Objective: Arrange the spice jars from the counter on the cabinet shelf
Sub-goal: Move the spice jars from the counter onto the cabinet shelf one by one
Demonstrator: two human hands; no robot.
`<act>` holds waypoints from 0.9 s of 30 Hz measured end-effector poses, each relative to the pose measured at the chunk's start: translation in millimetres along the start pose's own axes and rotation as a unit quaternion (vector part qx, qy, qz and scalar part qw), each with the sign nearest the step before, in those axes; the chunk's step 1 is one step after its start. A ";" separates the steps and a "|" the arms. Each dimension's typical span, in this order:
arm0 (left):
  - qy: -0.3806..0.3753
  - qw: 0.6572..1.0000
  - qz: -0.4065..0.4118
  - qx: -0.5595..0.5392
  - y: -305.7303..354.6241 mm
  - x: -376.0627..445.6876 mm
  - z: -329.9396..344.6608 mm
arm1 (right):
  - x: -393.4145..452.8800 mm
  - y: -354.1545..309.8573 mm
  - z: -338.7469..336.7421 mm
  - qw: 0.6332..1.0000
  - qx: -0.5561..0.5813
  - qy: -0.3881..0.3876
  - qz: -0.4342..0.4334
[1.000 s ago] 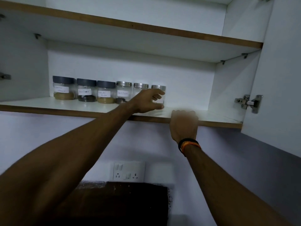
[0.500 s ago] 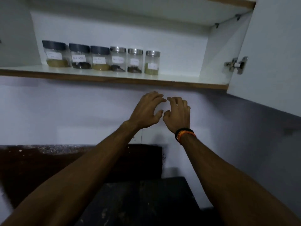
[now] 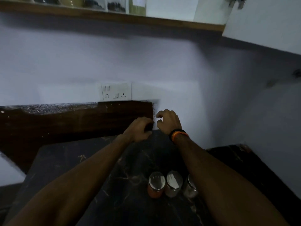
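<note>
Three spice jars with silver lids stand in a row on the dark counter (image 3: 68,163): one with orange powder (image 3: 156,185), a middle jar (image 3: 174,183) and a third jar (image 3: 190,186) partly hidden behind my right forearm. My left hand (image 3: 139,129) and my right hand (image 3: 167,121) hover side by side above the counter's back edge, well beyond the jars, both holding nothing with fingers loosely curled and apart. The bottoms of several jars (image 3: 117,4) show on the cabinet shelf (image 3: 162,22) at the top edge.
A white double socket (image 3: 116,91) sits on the wall above the dark backsplash (image 3: 65,121). An open white cabinet door (image 3: 267,22) hangs at the top right. A second dark ledge (image 3: 241,160) lies to the right of my forearm.
Both hands have dropped from just under the shelf down to counter height. The view has tilted down, bringing the three counter jars into sight.
</note>
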State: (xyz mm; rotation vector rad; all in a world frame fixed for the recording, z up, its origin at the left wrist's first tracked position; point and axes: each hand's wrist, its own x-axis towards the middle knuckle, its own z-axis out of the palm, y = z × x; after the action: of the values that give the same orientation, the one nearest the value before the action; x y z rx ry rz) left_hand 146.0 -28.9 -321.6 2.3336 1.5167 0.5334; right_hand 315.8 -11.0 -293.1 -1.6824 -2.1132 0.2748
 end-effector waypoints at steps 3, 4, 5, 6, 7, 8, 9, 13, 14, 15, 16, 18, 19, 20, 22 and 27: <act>-0.058 0.998 -0.021 -0.035 -7.8 -20.4 36.7 | -22.1 16.1 23.8 0.997 -0.005 -0.068 0.030; -0.071 0.996 -0.025 -0.042 -9.8 -27.4 47.0 | -29.9 20.4 31.8 0.996 -0.012 -0.086 0.029; -0.085 0.995 -0.034 -0.049 -10.8 -34.2 56.7 | -38.7 24.8 40.1 0.994 -0.017 -0.101 0.028; -0.102 0.992 -0.047 -0.053 -11.4 -41.7 66.8 | -48.8 29.3 49.2 0.993 -0.020 -0.113 0.031; -0.118 0.990 -0.055 -0.055 -11.9 -47.4 75.6 | -58.0 33.4 57.5 0.992 -0.017 -0.119 0.036; -0.133 0.988 -0.060 -0.054 -12.1 -53.7 84.8 | -68.5 37.8 66.9 0.991 -0.007 -0.127 0.047; -0.147 0.986 -0.061 -0.050 -12.6 -58.7 92.8 | -78.3 41.6 74.5 0.989 0.007 -0.136 0.059; -0.184 0.980 -0.052 -0.057 -14.4 -81.4 116.3 | -112.6 52.8 100.7 0.981 0.023 -0.174 0.089; -0.190 0.979 -0.049 -0.058 -15.1 -85.7 120.3 | -119.3 54.1 105.9 0.979 0.017 -0.183 0.092; -0.196 0.977 -0.053 -0.063 -15.1 -88.9 123.6 | -125.3 55.2 111.0 0.976 0.012 -0.192 0.097; -0.201 0.975 -0.062 -0.074 -15.3 -92.7 127.3 | -131.9 56.5 116.3 0.974 0.008 -0.202 0.103; -0.202 0.972 -0.074 -0.090 -16.5 -96.0 133.7 | -142.0 58.5 125.8 0.971 -0.011 -0.211 0.109; -0.199 0.973 -0.078 -0.089 -17.4 -97.1 136.6 | -146.7 59.2 130.3 0.972 -0.028 -0.208 0.106; -0.197 0.973 -0.080 -0.087 -18.0 -98.2 138.3 | -150.7 59.8 135.4 0.972 -0.050 -0.207 0.099; -0.193 0.974 -0.081 -0.093 -18.9 -100.8 142.3 | -158.7 60.0 146.0 0.968 -0.095 -0.216 0.088; -0.192 0.964 -0.117 -0.141 -25.6 -107.8 147.3 | -167.7 62.7 168.0 0.955 -0.148 -0.242 0.081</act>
State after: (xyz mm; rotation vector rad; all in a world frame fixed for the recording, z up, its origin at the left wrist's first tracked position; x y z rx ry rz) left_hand 153.8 -125.6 -478.4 1.8758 1.3995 0.2042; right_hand 326.4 -139.3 -502.2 -2.1452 -2.4626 0.4819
